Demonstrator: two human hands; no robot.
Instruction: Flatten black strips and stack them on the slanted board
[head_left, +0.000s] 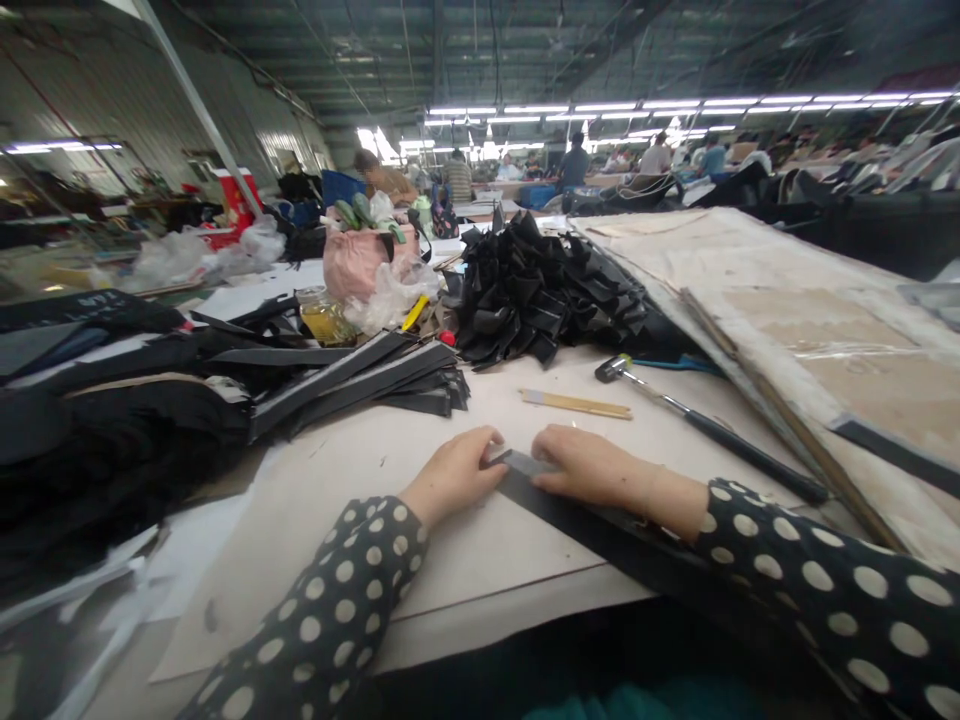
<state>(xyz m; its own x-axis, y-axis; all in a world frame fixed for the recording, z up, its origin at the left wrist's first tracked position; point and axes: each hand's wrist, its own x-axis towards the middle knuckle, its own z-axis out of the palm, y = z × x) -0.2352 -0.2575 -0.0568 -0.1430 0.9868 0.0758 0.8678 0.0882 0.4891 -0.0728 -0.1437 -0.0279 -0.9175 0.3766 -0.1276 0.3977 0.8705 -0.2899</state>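
A long black strip (570,518), looking like leather or fabric, runs from the middle of the pale work board (315,540) down to the right, under my right forearm. My left hand (459,472) pinches the strip's far end between thumb and fingers. Close beside it, my right hand (589,468) has its fingers curled onto the same strip near that end. Beyond the hands lies a flat, yellowish stick-like tool (577,404). A hammer (697,418) with a black grip rests to the right, its metal head pointing away.
A heap of black pieces (536,285) rises at the back. Bundled black strips (360,385) and a dark pile (127,450) occupy the left. A pink bag (367,262) stands behind a yellow-handled item (415,313). A thick raised board (825,310) borders the right; people work far off.
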